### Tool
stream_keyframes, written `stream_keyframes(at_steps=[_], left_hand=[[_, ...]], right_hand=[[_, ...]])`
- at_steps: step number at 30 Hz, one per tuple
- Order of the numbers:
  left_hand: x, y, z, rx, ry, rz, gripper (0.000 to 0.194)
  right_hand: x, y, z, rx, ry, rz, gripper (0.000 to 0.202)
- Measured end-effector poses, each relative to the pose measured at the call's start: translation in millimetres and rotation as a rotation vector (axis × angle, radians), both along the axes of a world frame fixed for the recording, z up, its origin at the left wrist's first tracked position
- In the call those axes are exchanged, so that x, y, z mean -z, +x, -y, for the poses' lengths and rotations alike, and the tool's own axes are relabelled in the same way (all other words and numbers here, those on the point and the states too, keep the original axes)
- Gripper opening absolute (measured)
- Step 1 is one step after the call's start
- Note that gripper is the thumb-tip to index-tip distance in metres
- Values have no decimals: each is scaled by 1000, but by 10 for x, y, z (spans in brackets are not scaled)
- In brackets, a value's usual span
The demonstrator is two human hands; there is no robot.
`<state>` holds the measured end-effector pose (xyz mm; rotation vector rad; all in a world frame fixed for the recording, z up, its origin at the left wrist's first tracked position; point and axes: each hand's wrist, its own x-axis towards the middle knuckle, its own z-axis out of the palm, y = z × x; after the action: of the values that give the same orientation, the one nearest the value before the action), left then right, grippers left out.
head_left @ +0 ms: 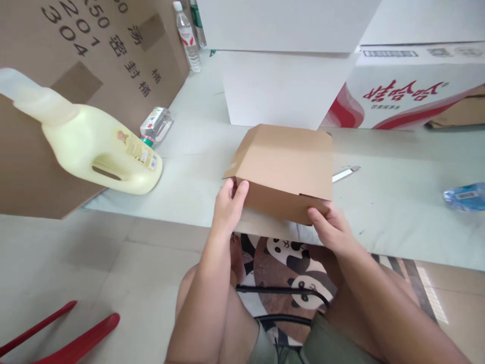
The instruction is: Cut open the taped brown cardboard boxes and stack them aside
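A brown cardboard box [288,159] rests near the front edge of the table, its top panel lying over it and its near side facing me. My left hand [230,205] grips the box's near left corner, thumb on the outside and fingertips partly hidden behind the edge. At the near right corner, my right hand [330,225] pinches the cardboard, with the thumb in front and the other fingers mostly out of sight. Just right of the box lies a slim white and grey tool [345,174], perhaps a cutter, partly covered by the box.
White boxes [280,91] stand behind, beside a red-and-white printed carton [409,91]. At left are a large yellow jug [102,146], a big cardboard carton [125,45], a fallen clear bottle [157,125] and an upright water bottle [187,38]. A blue packet [465,197] lies far right.
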<state>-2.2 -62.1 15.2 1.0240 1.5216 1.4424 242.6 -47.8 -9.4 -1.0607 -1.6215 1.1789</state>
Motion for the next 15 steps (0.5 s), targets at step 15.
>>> stream_keyframes(at_steps=[15], left_hand=[[3, 78, -16, -278, 73, 172, 58]], right_hand=[[-102, -148, -30, -185, 144, 107, 58]])
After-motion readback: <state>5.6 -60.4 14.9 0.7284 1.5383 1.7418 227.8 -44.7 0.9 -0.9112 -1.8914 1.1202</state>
